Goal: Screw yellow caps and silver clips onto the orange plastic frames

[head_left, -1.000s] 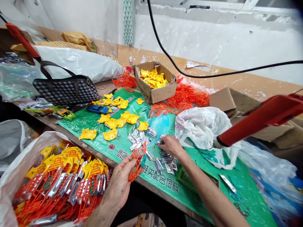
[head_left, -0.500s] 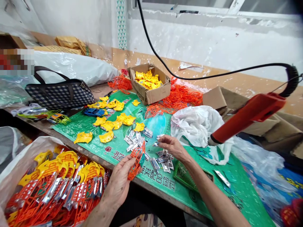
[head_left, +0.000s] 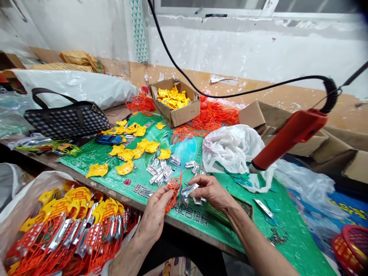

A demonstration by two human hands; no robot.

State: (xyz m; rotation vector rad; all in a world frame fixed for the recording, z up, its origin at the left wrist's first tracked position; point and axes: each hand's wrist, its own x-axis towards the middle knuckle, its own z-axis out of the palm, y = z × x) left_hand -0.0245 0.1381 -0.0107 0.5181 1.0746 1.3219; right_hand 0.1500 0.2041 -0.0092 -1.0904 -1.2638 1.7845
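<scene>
My left hand (head_left: 156,212) grips an orange plastic lattice piece (head_left: 174,191) over the near edge of the green mat (head_left: 189,153). My right hand (head_left: 211,189) pinches a small silver metal piece (head_left: 188,189) and holds it right against the orange piece. More silver pieces (head_left: 161,170) lie loose on the mat just behind my hands. Yellow plastic shells (head_left: 126,147) are scattered further left on the mat.
A plastic bag (head_left: 17,207) at lower left holds several assembled orange, yellow and silver parts. A cardboard box (head_left: 184,113) of yellow shells, orange lattice heaps (head_left: 214,117), a checked handbag (head_left: 66,119), a white bag (head_left: 232,147) and a hanging red tool (head_left: 287,136) surround the mat.
My right hand picked a silver piece off the mat and brought it toward me to the orange piece. My left hand shifted slightly right and tilted the orange piece upright.
</scene>
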